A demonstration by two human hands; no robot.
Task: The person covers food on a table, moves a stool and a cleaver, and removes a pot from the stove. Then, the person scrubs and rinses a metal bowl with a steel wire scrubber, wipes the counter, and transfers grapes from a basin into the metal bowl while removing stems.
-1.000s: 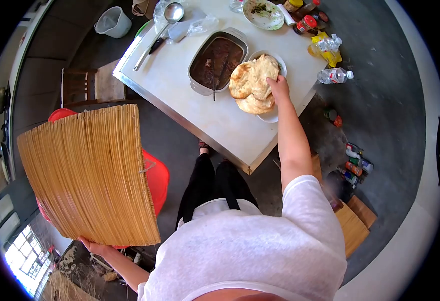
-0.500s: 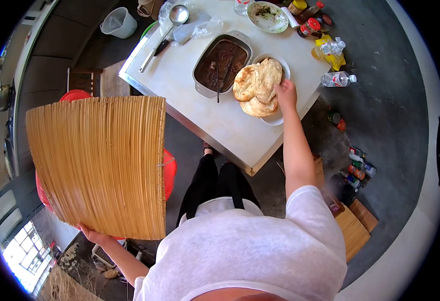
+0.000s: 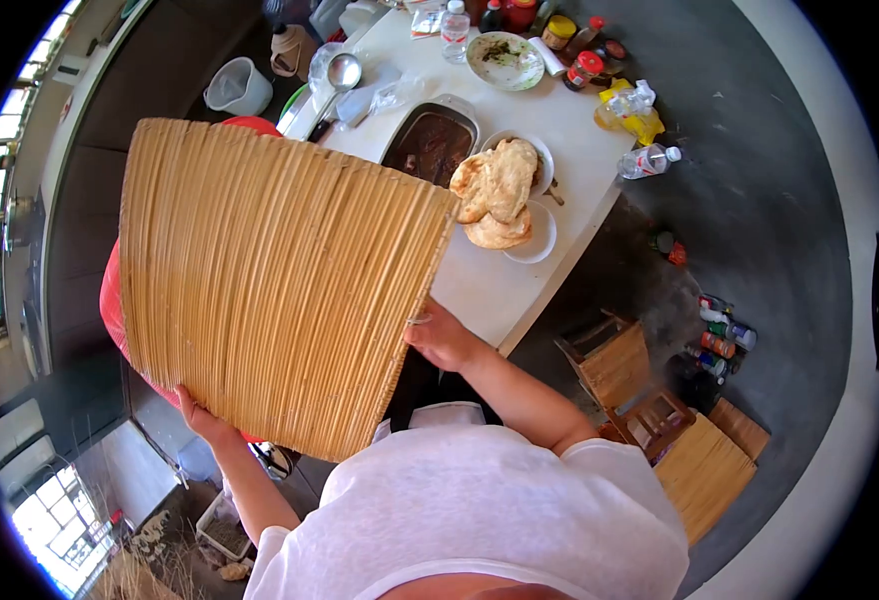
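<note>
A large straw-coloured reed mat (image 3: 269, 280) is held up flat in front of me, hiding the near left corner of the table. My left hand (image 3: 202, 415) grips its lower left edge, fingers partly behind it. At the mat's right edge, by a small wire loop, my right hand (image 3: 441, 338) is closed on it. Several flatbreads (image 3: 499, 185) lie over two white bowls (image 3: 532, 235) on the table, just beyond the mat. A rectangular pot (image 3: 431, 145) of dark stew is partly covered by the mat's top edge.
On the white table (image 3: 594, 180) are a ladle (image 3: 343, 72), a patterned plate (image 3: 505, 62), jars (image 3: 584, 70) and bottles (image 3: 649, 161). Red plastic (image 3: 111, 300) shows behind the mat. Wooden stools (image 3: 614, 370) and a white bucket (image 3: 239, 88) stand on the floor.
My right hand has left the flatbreads and come down to the mat's right edge. The mat has moved right and up, now covering part of the table and pot.
</note>
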